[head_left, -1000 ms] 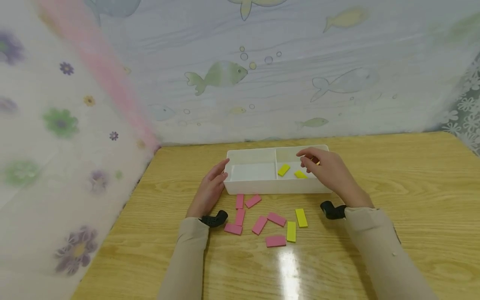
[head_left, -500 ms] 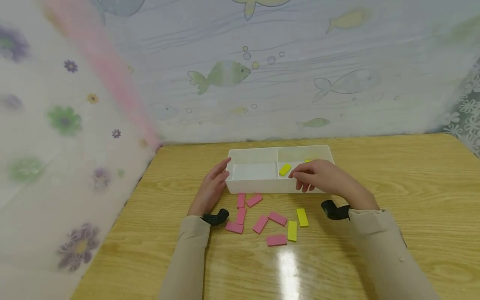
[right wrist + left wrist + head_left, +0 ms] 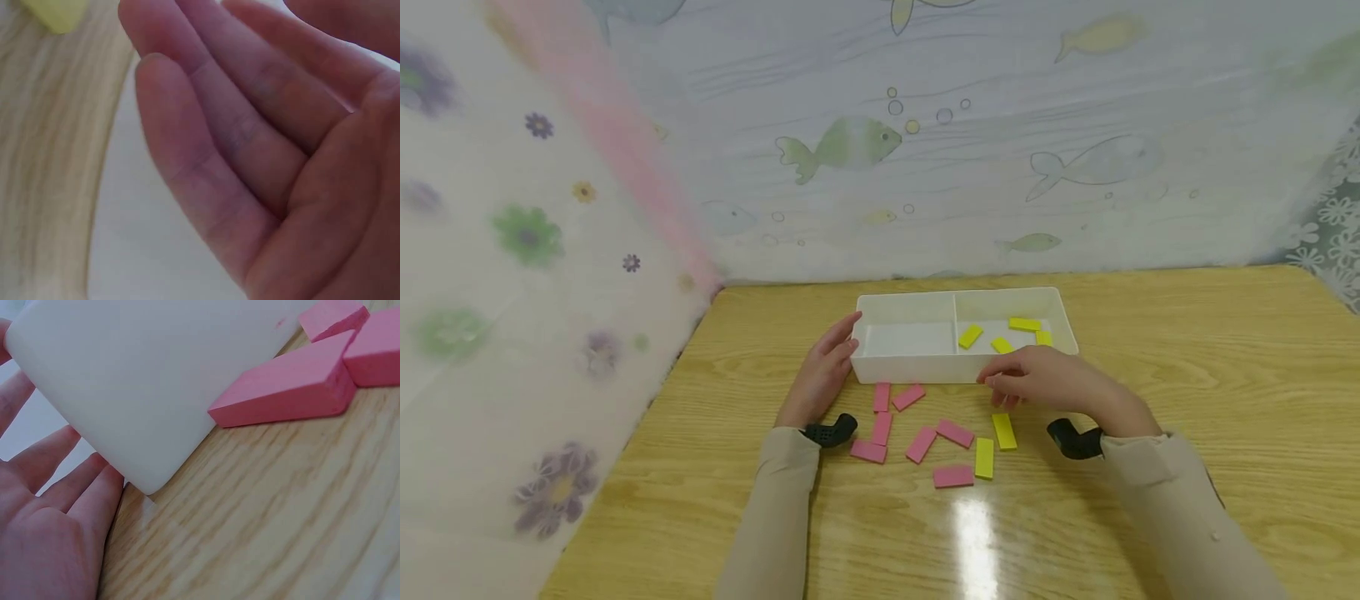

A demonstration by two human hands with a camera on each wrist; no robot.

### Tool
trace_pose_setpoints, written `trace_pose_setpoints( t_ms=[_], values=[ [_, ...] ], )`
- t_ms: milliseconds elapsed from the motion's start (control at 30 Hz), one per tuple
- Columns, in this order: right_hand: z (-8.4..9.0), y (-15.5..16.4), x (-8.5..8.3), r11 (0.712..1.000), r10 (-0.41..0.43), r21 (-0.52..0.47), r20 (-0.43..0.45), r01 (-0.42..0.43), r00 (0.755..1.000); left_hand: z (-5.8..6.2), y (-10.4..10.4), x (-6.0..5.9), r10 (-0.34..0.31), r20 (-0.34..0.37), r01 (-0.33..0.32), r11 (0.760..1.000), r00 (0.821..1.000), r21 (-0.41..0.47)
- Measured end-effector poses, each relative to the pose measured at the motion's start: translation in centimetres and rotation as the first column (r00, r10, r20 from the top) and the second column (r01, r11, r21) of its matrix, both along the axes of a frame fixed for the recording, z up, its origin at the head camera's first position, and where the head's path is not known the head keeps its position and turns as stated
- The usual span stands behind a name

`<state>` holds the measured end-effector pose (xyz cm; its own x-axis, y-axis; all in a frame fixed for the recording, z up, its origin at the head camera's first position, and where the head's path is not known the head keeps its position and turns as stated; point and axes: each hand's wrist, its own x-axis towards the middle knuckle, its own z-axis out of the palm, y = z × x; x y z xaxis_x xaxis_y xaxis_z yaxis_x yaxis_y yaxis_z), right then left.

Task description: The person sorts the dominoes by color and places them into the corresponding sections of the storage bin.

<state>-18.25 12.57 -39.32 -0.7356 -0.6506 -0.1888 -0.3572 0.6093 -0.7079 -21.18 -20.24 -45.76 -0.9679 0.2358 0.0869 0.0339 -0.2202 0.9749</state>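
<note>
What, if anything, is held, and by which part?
Nothing: the left hand only touches the white box at its left end; the right hand is empty.

Left hand (image 3: 53, 515), fingers spread, right up against the white box's (image 3: 144, 381) edge, and three pink blocks (image 3: 284, 384) sit close by on the wood-grained desk (image 3: 250, 512)!

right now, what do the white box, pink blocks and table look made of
White box: probably smooth plastic, judging by its thin walls and rounded corners.
Pink blocks: perhaps painted wood, matte with fairly crisp edges, but the look leaves it open.
Table: wood or wood-look laminate, glossy, with visible grain and bright glare.
</note>
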Motion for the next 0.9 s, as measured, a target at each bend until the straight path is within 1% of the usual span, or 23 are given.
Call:
trace_pose_setpoints(
  t_ms=[167, 267, 367, 500, 633, 767, 867, 900],
  values=[
    [-0.8, 0.1, 0.1, 1.0, -0.005, 0.022, -0.025, 0.006, 1.0, 0.3, -0.1, 0.0, 0.008, 0.015, -0.008, 1.0, 1.0, -0.013],
    [-1.3, 0.2, 0.0, 1.0, 0.016, 0.005, -0.053, -0.016, 0.998, 0.4, -0.2, -0.1, 0.009, 0.012, -0.009, 1.0, 1.0, -0.019],
    [-1.7, 0.2, 0.0, 0.999, 0.041, 0.022, -0.07, -0.04, 0.997, 0.5, -0.2, -0.2, 0.008, 0.008, -0.007, 1.0, 1.0, -0.023],
    [-2.1, -0.1, 0.1, 0.994, 0.06, 0.095, -0.045, -0.055, 0.997, 0.5, -0.2, -0.3, 0.012, 0.005, -0.011, 1.0, 1.0, -0.026],
    [-2.2, -0.4, 0.6, 0.986, 0.074, 0.153, -0.063, -0.064, 0.995, 0.1, -0.1, -0.2, 0.006, 0.001, -0.006, 1.0, 1.0, -0.027],
    [-2.1, -0.5, 1.1, 0.984, 0.091, 0.155, -0.052, -0.082, 0.994, -0.1, 0.0, 0.0, 0.013, 0.003, -0.013, 1.0, 1.0, -0.02],
    [-2.0, -0.6, 1.3, 0.985, 0.073, 0.157, -0.028, -0.068, 0.997, 0.0, 0.1, 0.0, 0.021, 0.008, -0.021, 0.999, 1.0, -0.025],
    [-2.0, -0.7, 1.3, 0.985, 0.065, 0.16, -0.036, -0.059, 0.997, 0.0, 0.1, 0.0, 0.021, 0.007, -0.021, 0.999, 1.0, -0.025]
  ],
)
